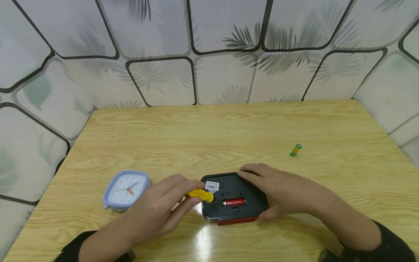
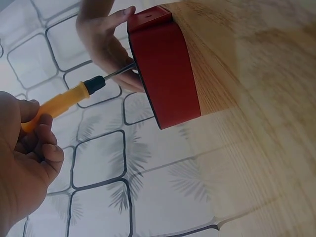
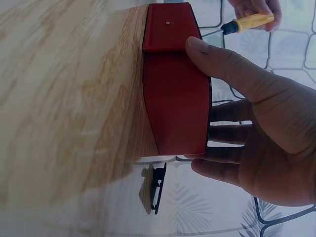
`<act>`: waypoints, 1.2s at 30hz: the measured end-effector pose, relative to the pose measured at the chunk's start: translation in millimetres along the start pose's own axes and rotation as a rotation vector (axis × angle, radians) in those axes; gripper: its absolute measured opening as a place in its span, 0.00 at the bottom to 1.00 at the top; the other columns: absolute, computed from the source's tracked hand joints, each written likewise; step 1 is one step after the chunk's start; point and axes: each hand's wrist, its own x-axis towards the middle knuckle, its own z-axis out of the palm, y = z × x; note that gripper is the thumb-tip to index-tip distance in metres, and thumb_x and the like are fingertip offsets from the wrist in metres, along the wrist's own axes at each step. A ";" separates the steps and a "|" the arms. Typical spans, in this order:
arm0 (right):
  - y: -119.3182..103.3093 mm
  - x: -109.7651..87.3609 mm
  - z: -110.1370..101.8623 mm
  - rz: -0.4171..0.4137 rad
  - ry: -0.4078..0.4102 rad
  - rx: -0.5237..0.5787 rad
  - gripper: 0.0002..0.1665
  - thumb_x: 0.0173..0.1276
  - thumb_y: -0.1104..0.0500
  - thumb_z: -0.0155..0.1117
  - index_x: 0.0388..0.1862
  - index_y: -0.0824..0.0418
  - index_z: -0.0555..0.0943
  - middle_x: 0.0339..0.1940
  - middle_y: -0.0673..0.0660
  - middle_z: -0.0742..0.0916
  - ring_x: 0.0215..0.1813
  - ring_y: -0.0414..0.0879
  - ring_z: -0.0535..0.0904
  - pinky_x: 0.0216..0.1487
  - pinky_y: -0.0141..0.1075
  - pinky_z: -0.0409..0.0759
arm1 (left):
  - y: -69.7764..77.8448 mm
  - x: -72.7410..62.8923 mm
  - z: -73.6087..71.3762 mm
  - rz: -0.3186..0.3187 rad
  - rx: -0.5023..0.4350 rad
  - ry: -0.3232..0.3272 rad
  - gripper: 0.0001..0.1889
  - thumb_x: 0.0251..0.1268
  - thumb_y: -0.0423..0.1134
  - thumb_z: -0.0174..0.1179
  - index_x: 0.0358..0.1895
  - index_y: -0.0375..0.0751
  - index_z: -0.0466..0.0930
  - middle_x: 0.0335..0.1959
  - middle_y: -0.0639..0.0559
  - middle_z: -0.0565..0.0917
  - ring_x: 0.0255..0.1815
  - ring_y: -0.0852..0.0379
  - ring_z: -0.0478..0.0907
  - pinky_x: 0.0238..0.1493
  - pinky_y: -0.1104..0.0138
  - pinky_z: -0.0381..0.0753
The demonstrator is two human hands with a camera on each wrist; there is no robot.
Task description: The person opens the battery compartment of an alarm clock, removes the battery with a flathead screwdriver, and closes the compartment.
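1. The left grip [image 1: 160, 205] pinches a yellow tool [image 1: 203, 195] over the left part of a black box [image 1: 212, 211].
2. The right grip [image 1: 278, 193] holds the box's right end.
3. A red battery [image 1: 234, 202] sits in the box, near a white sticker [image 1: 211, 186].
4. A blue clock [image 1: 128, 189] lies toward the tabletop's [image 1: 196, 138] left edge.
5. A little green and yellow battery [image 1: 295, 150] lies toward the right edge, farther back than the box.
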 end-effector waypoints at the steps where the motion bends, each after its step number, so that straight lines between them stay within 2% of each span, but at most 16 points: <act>1: -0.1 0.4 0.2 -0.003 0.002 -0.008 0.68 0.52 0.31 0.84 0.84 0.60 0.65 0.80 0.56 0.71 0.78 0.55 0.72 0.71 0.53 0.81 | 0.0 -0.3 -0.2 0.002 -0.001 -0.002 0.18 0.87 0.47 0.49 0.55 0.37 0.84 0.37 0.55 0.85 0.30 0.67 0.75 0.33 0.84 0.75; 8: -1.4 2.1 1.9 -0.015 -0.003 -0.014 0.67 0.55 0.32 0.83 0.84 0.60 0.65 0.81 0.58 0.71 0.78 0.56 0.72 0.71 0.53 0.81 | 0.2 -1.6 0.1 0.014 -0.002 -0.006 0.19 0.87 0.45 0.49 0.60 0.37 0.84 0.37 0.55 0.83 0.30 0.67 0.74 0.34 0.84 0.75; 15: -9.6 7.2 11.2 -0.069 0.050 -0.016 0.64 0.57 0.30 0.80 0.82 0.63 0.67 0.79 0.58 0.72 0.76 0.53 0.73 0.70 0.50 0.83 | 0.6 0.2 0.8 0.022 -0.026 0.000 0.20 0.88 0.44 0.48 0.64 0.35 0.83 0.36 0.56 0.80 0.29 0.67 0.72 0.33 0.84 0.74; 22: -17.8 10.5 19.7 -0.113 0.081 -0.016 0.64 0.60 0.26 0.75 0.82 0.64 0.67 0.80 0.57 0.71 0.77 0.51 0.72 0.71 0.47 0.82 | 0.5 1.7 1.5 0.029 -0.034 0.008 0.18 0.87 0.43 0.48 0.60 0.37 0.84 0.36 0.56 0.79 0.29 0.67 0.72 0.33 0.83 0.74; 30: -17.9 10.0 19.0 -0.110 0.075 -0.026 0.64 0.60 0.24 0.72 0.83 0.62 0.66 0.81 0.57 0.71 0.78 0.52 0.72 0.72 0.49 0.82 | -3.6 0.2 0.6 0.000 -0.044 0.004 0.16 0.88 0.44 0.46 0.54 0.39 0.83 0.35 0.57 0.82 0.30 0.67 0.74 0.33 0.83 0.76; 36: -17.3 9.4 17.1 -0.103 0.063 -0.016 0.64 0.60 0.25 0.73 0.84 0.61 0.65 0.81 0.56 0.70 0.78 0.52 0.72 0.72 0.49 0.81 | -8.5 0.8 -0.6 0.031 0.002 0.013 0.17 0.86 0.43 0.44 0.46 0.41 0.82 0.32 0.58 0.83 0.30 0.66 0.78 0.36 0.80 0.81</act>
